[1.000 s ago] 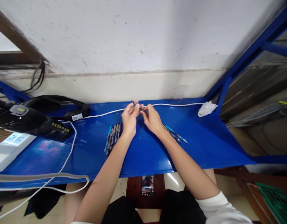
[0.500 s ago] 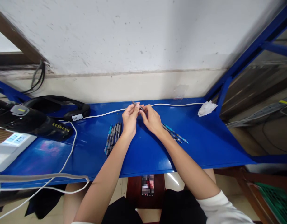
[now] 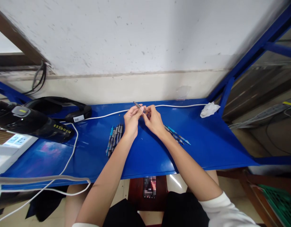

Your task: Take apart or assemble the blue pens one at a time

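Near the back edge of the blue table, my left hand (image 3: 132, 120) pinches a dark pen (image 3: 136, 104), whose tip end points up and left. My right hand (image 3: 154, 119) is closed on the lower right end of the same pen, its fingertips close to the left ones. Left of my left forearm lies a row of several grey and black pens (image 3: 115, 137), with a blue pen (image 3: 109, 143) at its left side. Beside my right forearm are a few more pens, a blue one (image 3: 180, 135) among them, partly hidden by the arm.
A black bottle (image 3: 46, 127), a black headset (image 3: 81, 112) and a white power strip (image 3: 15, 148) occupy the left. White cable (image 3: 74, 142) loops there and runs along the back. Crumpled white tissue (image 3: 210, 109) lies back right. Below the front edge, a phone (image 3: 149, 187) rests on a stool.
More of the pen shows between my hands, and it has turned slightly. My right fingers have shifted a little on it. The other pens have not moved.
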